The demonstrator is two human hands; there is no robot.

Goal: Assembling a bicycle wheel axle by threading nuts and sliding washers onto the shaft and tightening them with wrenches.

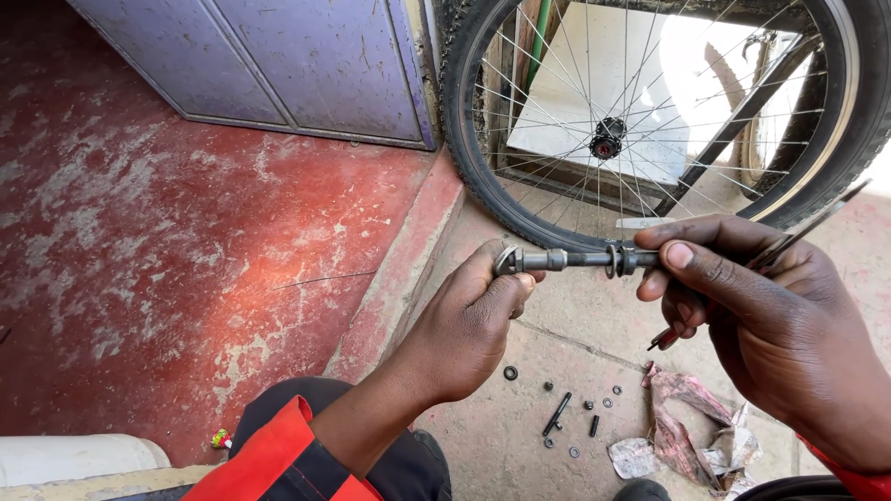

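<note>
Steel axle (577, 260), already out of the wheel (650, 111), is pinched at both ends by left hand (469, 325) and right hand (770, 325); loose nuts and washers (571, 417) lie unfitted on the concrete floor (520, 445).

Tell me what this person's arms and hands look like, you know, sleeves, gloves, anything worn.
Both hands are bare, with no gloves, rings or watch in view. The left hand has a bare forearm running back to a bright orange-red sleeve with a dark stripe or seam. At the right hand, only a thin edge of red cuff shows at the wrist.
</note>
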